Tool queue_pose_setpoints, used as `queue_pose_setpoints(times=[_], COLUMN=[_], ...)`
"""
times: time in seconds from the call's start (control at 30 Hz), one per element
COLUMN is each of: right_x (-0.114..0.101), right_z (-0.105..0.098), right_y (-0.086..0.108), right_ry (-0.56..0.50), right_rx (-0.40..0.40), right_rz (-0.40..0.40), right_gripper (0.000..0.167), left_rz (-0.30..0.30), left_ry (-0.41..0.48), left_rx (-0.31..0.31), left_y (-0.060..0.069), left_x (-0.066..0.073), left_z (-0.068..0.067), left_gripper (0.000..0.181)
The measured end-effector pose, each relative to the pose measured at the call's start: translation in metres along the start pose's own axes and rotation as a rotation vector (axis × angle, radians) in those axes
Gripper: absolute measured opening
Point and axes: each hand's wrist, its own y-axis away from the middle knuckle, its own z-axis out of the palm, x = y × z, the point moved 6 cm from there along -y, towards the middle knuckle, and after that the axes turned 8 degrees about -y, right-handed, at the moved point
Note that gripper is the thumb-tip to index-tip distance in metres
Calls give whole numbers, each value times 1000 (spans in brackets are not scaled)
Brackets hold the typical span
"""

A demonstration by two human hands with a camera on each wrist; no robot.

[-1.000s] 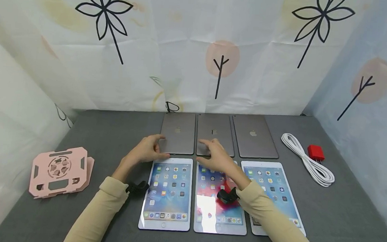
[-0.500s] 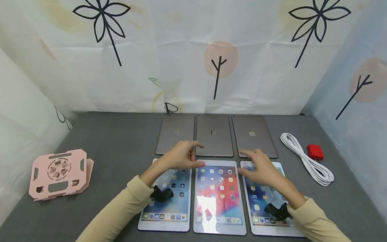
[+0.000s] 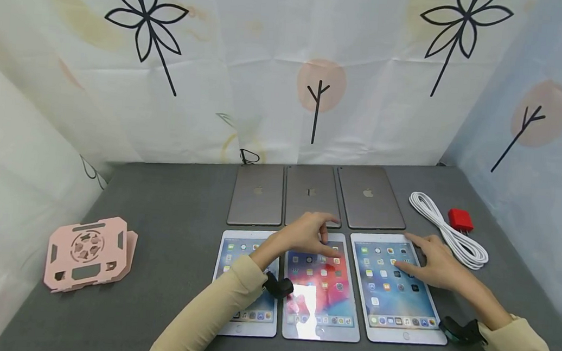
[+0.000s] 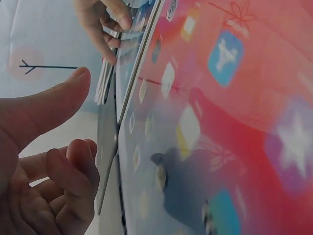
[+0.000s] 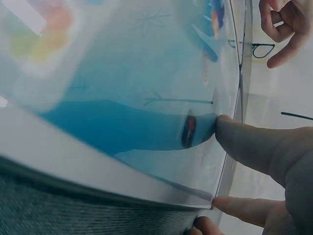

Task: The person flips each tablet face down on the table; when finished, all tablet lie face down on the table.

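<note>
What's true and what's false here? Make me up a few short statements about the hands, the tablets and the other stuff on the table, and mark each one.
1. The right hand touches the right white tablet. True.
2. The left hand is over the middle white tablet. True.
3. Every tablet lies screen up. False: the grey tablets show their backs.
4. The plug lies beside the cable. True.
5. The cable is stretched out straight. False: it lies in a coiled bundle.
6. Nothing lies to the left of the tablets. False: a pink panel lies there.
</note>
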Motion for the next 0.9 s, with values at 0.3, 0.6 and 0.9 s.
queue_pose_setpoints(times=[0.3,0.6,0.9], right_x=[4,7,6], right_z=[3,4,3], right_y=[-2,-4,-4], right_ry=[-36,-67,-83], right_rx=[-39,-22,-39], right_rz=[26,59,82], right_gripper=[86,89,87], left_rz=[-33,-92,-163], left_ry=[-9,-137,-209], left_rx=[-85,-42,-3], left_y=[-20,-25,-26], left_x=[12,18,24], left_z=[30,34,37], left_gripper=[90,89,89])
